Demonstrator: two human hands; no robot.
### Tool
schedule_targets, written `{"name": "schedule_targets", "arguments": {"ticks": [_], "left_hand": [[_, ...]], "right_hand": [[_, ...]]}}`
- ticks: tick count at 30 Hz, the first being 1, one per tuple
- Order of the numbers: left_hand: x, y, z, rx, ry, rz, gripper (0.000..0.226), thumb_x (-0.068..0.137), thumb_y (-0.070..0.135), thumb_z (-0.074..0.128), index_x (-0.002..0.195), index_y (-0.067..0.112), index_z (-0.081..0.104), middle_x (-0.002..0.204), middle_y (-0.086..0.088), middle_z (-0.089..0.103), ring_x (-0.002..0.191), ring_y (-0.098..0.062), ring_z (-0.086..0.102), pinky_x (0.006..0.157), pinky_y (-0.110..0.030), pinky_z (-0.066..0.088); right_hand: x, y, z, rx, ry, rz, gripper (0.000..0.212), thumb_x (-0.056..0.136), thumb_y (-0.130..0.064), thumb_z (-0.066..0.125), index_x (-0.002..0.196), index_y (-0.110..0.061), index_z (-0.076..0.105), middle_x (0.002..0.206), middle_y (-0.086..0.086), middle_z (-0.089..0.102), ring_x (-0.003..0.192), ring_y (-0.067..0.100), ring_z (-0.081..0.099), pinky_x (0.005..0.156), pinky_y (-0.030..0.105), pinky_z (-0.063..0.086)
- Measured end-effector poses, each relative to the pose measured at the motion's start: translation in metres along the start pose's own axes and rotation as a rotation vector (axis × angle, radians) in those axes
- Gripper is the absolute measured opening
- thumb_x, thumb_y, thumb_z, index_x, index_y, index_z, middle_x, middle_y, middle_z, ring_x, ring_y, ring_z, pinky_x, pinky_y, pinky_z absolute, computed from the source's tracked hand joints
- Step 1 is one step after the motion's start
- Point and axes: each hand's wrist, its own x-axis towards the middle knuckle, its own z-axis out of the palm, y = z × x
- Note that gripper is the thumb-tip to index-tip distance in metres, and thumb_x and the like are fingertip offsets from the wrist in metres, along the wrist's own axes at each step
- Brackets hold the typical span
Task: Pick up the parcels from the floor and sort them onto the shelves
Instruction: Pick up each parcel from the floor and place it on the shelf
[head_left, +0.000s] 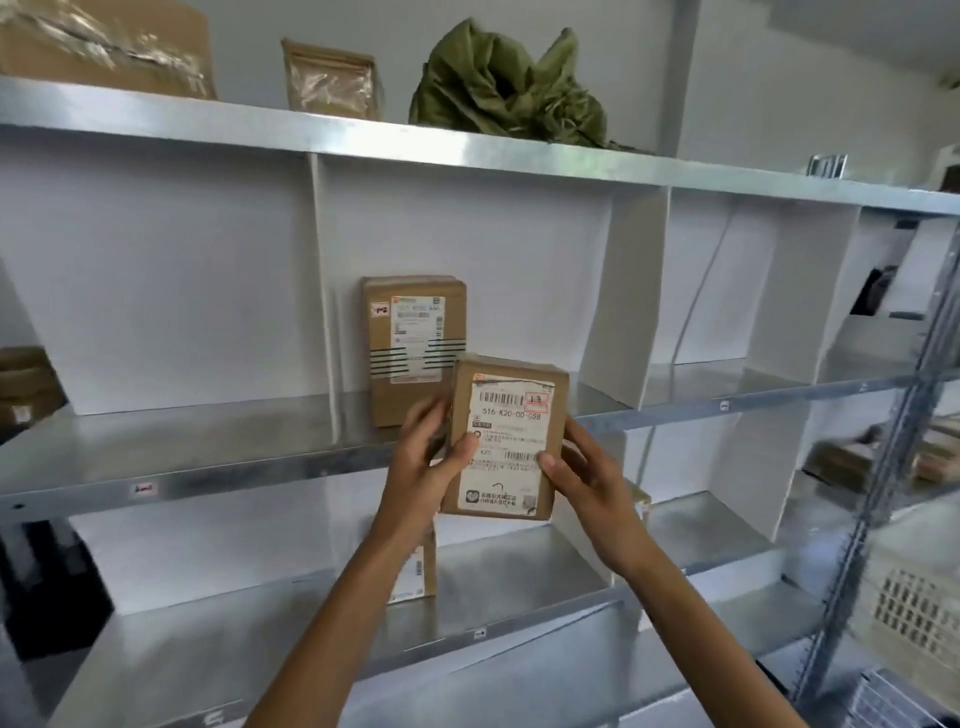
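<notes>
Both hands gripped a brown parcel (506, 441) upright, label toward the camera, in front of the middle shelf (208, 467): the left hand (426, 457) curled round its left edge, the right hand (582, 478) round its right edge. Just behind it a second parcel (410, 332) stood upright on that shelf. On the top shelf (260, 122) lay a crumpled green bag (498, 83).

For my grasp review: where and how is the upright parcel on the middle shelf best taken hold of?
Probably its top end, from the front: the upright parcel stands on its short end with the top free, while the divider sits close beside it; the held parcel hides its lower corner.
</notes>
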Motion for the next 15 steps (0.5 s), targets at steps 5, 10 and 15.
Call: {"name": "schedule_targets", "arguments": {"ticks": [5, 10, 15], "left_hand": [[0.039, -0.028, 0.077, 0.045, 0.072, 0.048, 0.033, 0.085, 0.018, 0.065, 0.111, 0.038, 0.061, 0.115, 0.017, 0.052, 0.103, 0.006, 0.059, 0.07, -0.012, 0.053], [0.081, -0.052, 0.109, 0.14, 0.167, 0.002, 0.032, 0.084, 0.023, 0.067, 0.113, 0.033, 0.061, 0.119, 0.008, 0.057, 0.105, -0.006, 0.062, 0.068, -0.022, 0.058], [0.131, -0.082, 0.119, 0.298, 0.251, 0.032, 0.042, 0.083, 0.018, 0.069, 0.124, 0.016, 0.06, 0.124, 0.002, 0.058, 0.106, -0.004, 0.057, 0.069, -0.011, 0.053]], "right_hand": [[0.041, 0.02, -0.08, -0.025, -0.033, -0.03, 0.049, 0.095, -0.011, 0.049, 0.143, -0.019, 0.038, 0.132, 0.006, 0.058, 0.122, 0.022, 0.056, 0.093, 0.047, 0.053], [0.087, 0.041, -0.115, -0.032, -0.041, -0.062, 0.051, 0.096, -0.008, 0.047, 0.145, -0.015, 0.033, 0.134, 0.008, 0.056, 0.122, 0.021, 0.056, 0.091, 0.046, 0.054], [0.136, 0.072, -0.124, 0.004, -0.026, -0.093, 0.047, 0.096, 0.0, 0.044, 0.137, -0.02, 0.038, 0.13, 0.002, 0.058, 0.114, 0.005, 0.06, 0.082, 0.025, 0.056]]}}
